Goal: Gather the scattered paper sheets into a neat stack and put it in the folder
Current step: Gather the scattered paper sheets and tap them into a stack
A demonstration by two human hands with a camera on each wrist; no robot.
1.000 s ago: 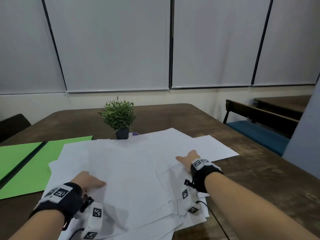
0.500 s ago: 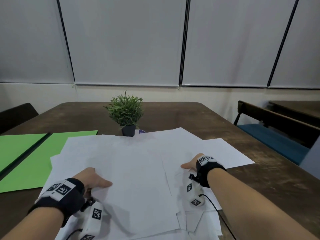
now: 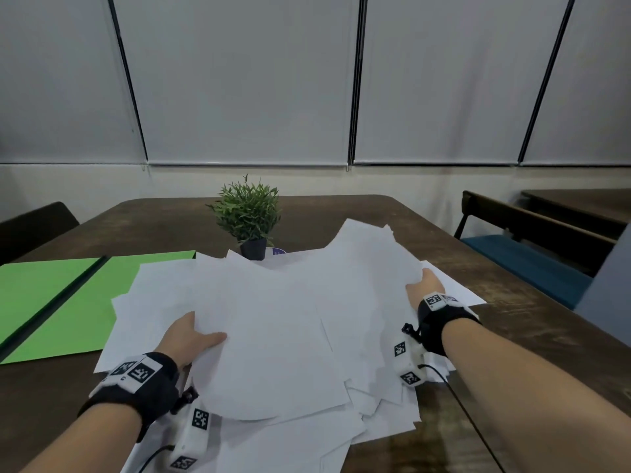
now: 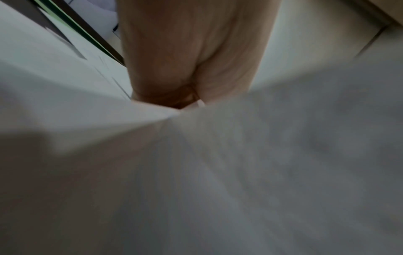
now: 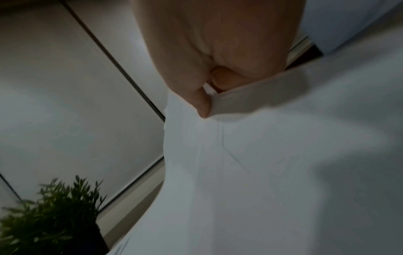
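Plain white paper sheets (image 3: pixel 273 322) — loose, overlapping, fanned unevenly across the wooden table (image 3: pixel 512 353), right side lifted. Left hand (image 3: pixel 186 339) gripping the pile's left edge, thumb on top; right hand (image 3: pixel 425 288) pinching the raised right edge. Open green folder (image 3: pixel 68 302) just left, partly overlapped. No readable writing — only black-and-white wristband markers (image 3: pixel 140 372).

No readable text; wrist bands (image 3: pixel 140 372) carry only black-white square marker codes.

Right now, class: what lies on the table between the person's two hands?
In the head view, only loose white paper sheets span the stretch from the left hand to the right hand; each hand grips an edge.
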